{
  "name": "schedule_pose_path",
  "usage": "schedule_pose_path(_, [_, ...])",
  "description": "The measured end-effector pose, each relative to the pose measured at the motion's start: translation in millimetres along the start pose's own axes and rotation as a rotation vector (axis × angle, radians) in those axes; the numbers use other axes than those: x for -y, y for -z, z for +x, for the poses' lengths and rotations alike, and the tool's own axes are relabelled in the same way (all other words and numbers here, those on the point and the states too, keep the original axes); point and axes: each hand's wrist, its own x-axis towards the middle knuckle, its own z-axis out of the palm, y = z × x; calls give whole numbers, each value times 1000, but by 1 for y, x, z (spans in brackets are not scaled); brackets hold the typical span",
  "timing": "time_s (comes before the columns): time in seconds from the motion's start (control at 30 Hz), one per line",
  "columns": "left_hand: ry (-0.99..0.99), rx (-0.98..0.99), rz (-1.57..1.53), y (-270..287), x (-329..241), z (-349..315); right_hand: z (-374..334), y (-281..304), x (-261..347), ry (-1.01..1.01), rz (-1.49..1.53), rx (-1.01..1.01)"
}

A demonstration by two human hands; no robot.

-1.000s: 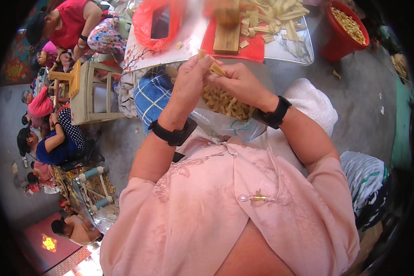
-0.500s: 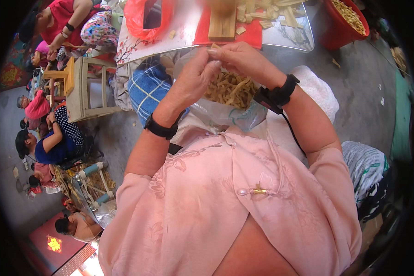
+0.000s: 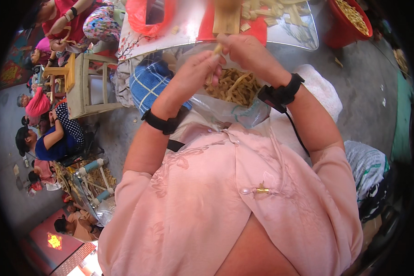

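My left hand (image 3: 195, 76) is closed, pinching a short pale-yellow strip (image 3: 217, 49) that stands up between thumb and fingers. Just right of it is my right hand (image 3: 250, 54), its fingers close to the strip's upper end and smeared by motion; whether they grip anything is unclear. Below both hands, a clear plastic bag (image 3: 230, 110) lies open on my lap. Many curled yellow-brown strips (image 3: 237, 87) fill it, of a kind I cannot make out. A wooden block (image 3: 225, 22) rests on a red cloth (image 3: 258, 34) at the table edge beyond my hands.
On the white table (image 3: 184, 39) lie a red plastic bag (image 3: 147, 20) and pale flat pieces (image 3: 273, 11). A red bucket (image 3: 338, 32) of strips stands right of it. Blue checked cloth (image 3: 149, 85) hangs at left, near a wooden stool (image 3: 87, 87). Several people sit farther left.
My hands have moved slightly apart; the right has shifted up and right. The pale strip now shows above my left fingers. The view has shifted slightly.
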Motion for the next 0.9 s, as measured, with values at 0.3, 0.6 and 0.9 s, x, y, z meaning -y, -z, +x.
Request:
schedule_pose_path(0.3, [-16,-142,-607,3,5,8,4,6,-2,-12,183,-174])
schedule_pose_path(0.6, [-53,-237,460,2,30,6,-6,-6,-5,548,-179,-297])
schedule_pose_path(0.9, [82,-117,-678,-2,14,10,-11,-16,0,304,100,93])
